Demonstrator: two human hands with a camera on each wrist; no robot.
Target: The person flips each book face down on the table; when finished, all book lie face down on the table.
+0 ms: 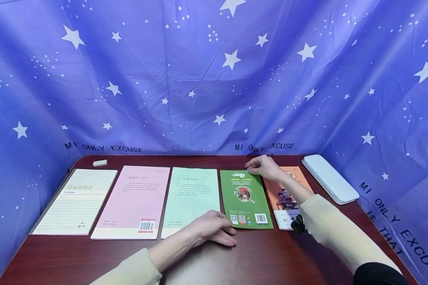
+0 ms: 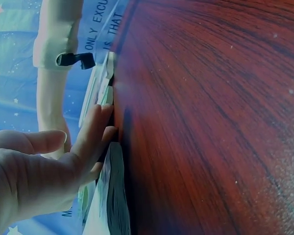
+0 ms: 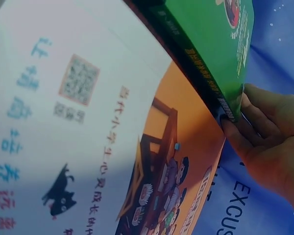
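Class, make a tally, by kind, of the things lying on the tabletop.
Books: 4 (pink book, mint book, green book, orange book)
Notebooks: 1 (Gambit notebook)
Cases: 1 (white case)
Small blocks: 1 (small white block)
Total: 7

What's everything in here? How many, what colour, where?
Notebook: one, cream, first from left.
Pink book: one, pink, second.
Mint book: one, mint, third.
Green book: one, green, fourth.
Orange book: one, orange and white, fifth.
Case: one, white, back right.
Block: one, white, behind the notebook.
Table: one, reddish brown, under the books.
Backdrop: one, starry blue, behind table.
Gadget: one, black, right cuff.
Black cloth: one, black, right forearm.
Sleeves: two, cream, on forearms.
Left grip: one, bare, by green book's near left corner.
Right grip: one, bare, at green book's far edge.
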